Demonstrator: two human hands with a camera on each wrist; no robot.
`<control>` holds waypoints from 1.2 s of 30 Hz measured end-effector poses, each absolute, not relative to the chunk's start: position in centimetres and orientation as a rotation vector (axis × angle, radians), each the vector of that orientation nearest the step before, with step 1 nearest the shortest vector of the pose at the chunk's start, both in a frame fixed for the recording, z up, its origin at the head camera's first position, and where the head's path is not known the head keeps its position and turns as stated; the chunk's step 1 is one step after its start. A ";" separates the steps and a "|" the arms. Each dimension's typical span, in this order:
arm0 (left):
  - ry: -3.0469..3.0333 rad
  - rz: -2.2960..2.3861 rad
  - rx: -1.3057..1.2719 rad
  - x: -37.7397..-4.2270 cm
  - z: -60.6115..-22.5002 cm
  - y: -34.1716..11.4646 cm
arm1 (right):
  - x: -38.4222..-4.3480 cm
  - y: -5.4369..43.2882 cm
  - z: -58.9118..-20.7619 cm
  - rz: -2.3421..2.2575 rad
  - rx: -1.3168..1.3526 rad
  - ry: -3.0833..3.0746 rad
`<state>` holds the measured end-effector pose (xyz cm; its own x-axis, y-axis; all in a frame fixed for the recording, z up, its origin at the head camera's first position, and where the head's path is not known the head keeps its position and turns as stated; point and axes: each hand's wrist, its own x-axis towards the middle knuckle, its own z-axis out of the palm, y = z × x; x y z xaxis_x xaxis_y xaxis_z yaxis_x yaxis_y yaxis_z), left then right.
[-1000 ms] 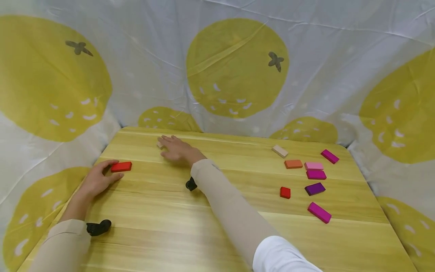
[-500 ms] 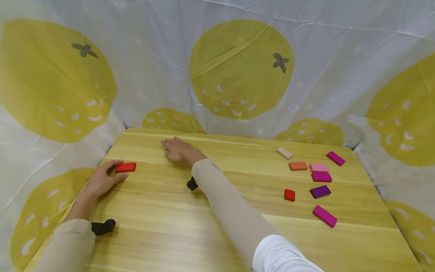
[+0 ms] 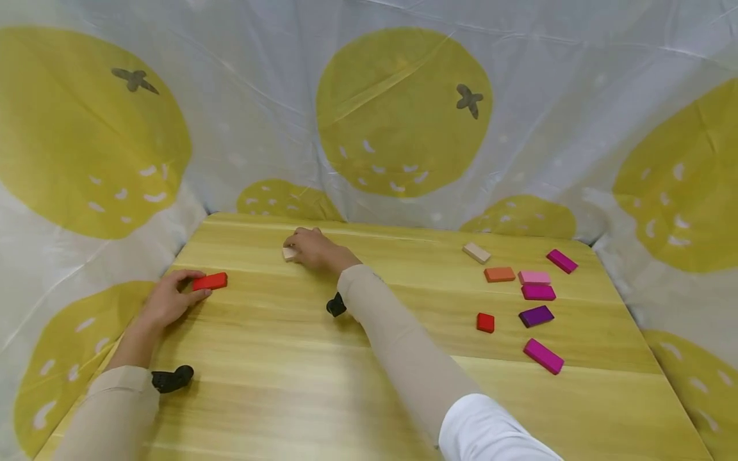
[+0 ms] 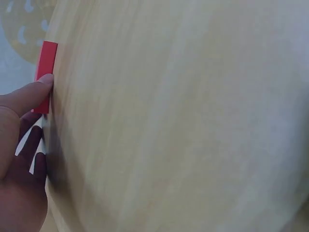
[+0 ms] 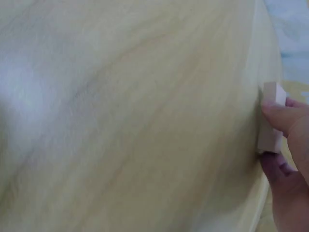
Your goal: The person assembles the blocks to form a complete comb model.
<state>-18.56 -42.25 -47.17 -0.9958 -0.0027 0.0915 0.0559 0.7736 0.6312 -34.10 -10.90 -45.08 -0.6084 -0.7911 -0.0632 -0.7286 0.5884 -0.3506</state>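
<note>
The left hand (image 3: pixel 166 301) and right hand (image 3: pixel 316 250) are bare. The left beige sleeve (image 3: pixel 106 416) is plain and tubular, with a crease crossing it just behind the cuff. The left wrist attachment (image 3: pixel 173 380), set on the cuff's right side, is black and elongated, with a rounded end. The right beige sleeve (image 3: pixel 403 346) matches in colour; the right wrist attachment (image 3: pixel 336 305), also black, projects to the left. A softly folded white sleeve (image 3: pixel 490 429) adjoins the beige at its near end.
</note>
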 end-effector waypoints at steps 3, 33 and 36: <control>-2.863 -0.967 -0.064 -18.6 -46.8 -42.7 | -34.1 -10.4 -43.8 -0.583 -1.265 2.493; -2.851 -1.146 -0.039 -18.6 -41.7 -29.4 | -35.2 2.6 -36.7 -0.497 -1.427 2.512; -2.846 -1.160 -0.051 -18.5 -41.8 -28.2 | -35.0 4.2 -36.5 -0.499 -1.432 2.512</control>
